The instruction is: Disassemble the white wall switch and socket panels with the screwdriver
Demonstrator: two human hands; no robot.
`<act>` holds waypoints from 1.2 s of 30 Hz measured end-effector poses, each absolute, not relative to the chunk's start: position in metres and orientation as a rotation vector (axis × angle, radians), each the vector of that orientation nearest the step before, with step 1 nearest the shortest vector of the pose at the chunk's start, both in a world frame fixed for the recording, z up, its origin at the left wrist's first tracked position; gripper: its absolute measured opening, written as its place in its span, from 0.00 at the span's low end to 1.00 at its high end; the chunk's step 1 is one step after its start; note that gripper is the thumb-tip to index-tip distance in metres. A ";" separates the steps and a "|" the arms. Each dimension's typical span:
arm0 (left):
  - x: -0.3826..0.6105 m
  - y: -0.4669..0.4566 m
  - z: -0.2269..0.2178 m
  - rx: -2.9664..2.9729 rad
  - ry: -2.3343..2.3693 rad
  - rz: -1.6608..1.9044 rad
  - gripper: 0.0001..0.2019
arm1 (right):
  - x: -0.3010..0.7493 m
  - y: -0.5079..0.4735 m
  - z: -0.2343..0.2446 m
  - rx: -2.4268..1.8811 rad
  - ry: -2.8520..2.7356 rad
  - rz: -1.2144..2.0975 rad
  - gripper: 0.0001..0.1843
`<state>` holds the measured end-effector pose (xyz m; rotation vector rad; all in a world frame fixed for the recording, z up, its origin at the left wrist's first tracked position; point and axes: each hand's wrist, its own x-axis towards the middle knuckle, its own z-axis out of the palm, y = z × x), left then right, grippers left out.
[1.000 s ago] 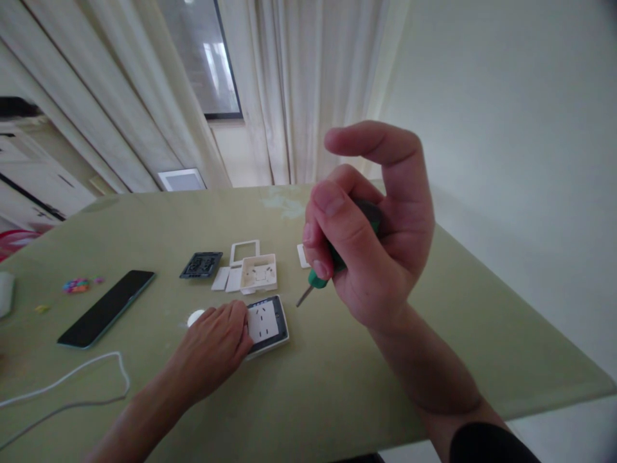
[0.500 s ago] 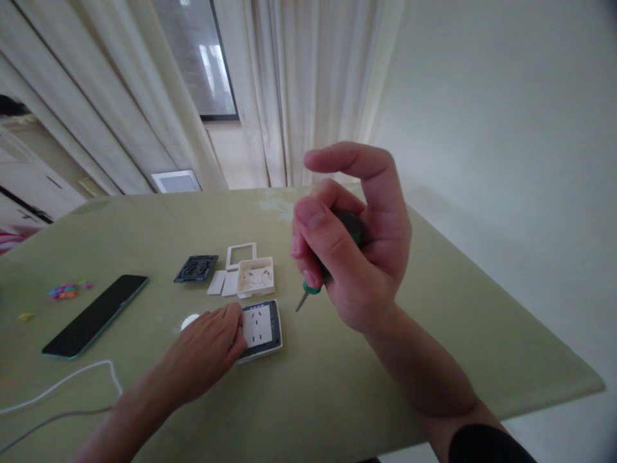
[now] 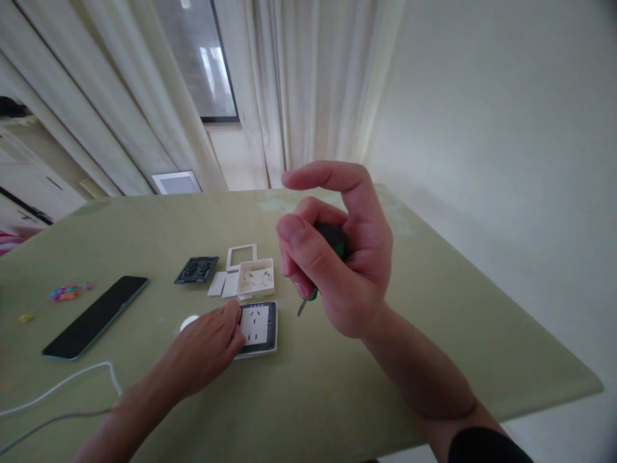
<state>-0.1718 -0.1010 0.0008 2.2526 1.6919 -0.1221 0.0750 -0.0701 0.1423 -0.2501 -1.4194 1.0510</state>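
Observation:
My right hand [image 3: 342, 263] is raised above the table with its fingers wrapped round a green-handled screwdriver [image 3: 308, 297]; the index finger sticks out and the metal tip points down and left. My left hand [image 3: 205, 350] lies on the green table [image 3: 337, 386], fingers pressed on the left edge of a white socket plate [image 3: 259, 326] with a dark frame. The screwdriver tip hangs just right of that plate, apart from it. Behind the plate lie a white back box [image 3: 257, 278], a white frame [image 3: 241, 255], small white covers [image 3: 222, 283] and a dark module [image 3: 196, 270].
A black phone [image 3: 95, 316] lies at the left, with small coloured bits [image 3: 66, 292] beyond it. A white cable [image 3: 62, 386] loops near the front left edge. A small white disc [image 3: 187, 320] sits by my left hand. Curtains and a window stand behind the table.
My right hand with the screwdriver has come down and to the left, closer to the socket plate. My left hand has turned the plate slightly while staying on it.

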 end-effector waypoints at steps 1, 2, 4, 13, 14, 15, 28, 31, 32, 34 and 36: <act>-0.172 -0.101 0.001 2.236 1.689 -0.116 0.10 | 0.075 -0.069 0.142 -0.289 -1.425 1.043 0.17; -0.171 -0.101 0.002 2.218 1.687 -0.108 0.10 | 0.075 -0.068 0.142 -0.318 -1.434 1.038 0.18; -0.170 -0.102 0.002 2.190 1.696 -0.087 0.09 | 0.074 -0.067 0.141 -0.336 -1.448 1.039 0.20; -0.171 -0.103 -0.011 2.123 1.763 0.160 0.09 | 0.071 -0.069 0.138 -0.231 -1.432 1.040 0.17; -0.170 -0.103 -0.012 2.122 1.781 0.175 0.09 | 0.072 -0.069 0.138 -0.223 -1.432 1.040 0.17; -0.169 -0.104 -0.012 2.123 1.797 0.191 0.08 | 0.072 -0.069 0.137 -0.222 -1.433 1.040 0.17; -0.171 -0.108 -0.010 2.030 1.638 0.305 0.16 | 0.068 -0.066 0.133 -0.232 -1.429 1.046 0.21; -0.174 -0.108 -0.008 2.020 1.622 0.273 0.17 | 0.068 -0.067 0.135 -0.248 -1.428 1.038 0.22; -0.175 -0.108 -0.007 2.023 1.626 0.263 0.17 | 0.068 -0.067 0.135 -0.258 -1.430 1.035 0.23; -0.175 -0.108 -0.006 2.038 1.649 0.241 0.16 | 0.069 -0.067 0.135 -0.269 -1.432 1.030 0.24; -0.173 -0.108 -0.005 2.057 1.682 0.224 0.14 | 0.069 -0.068 0.135 -0.268 -1.429 1.034 0.23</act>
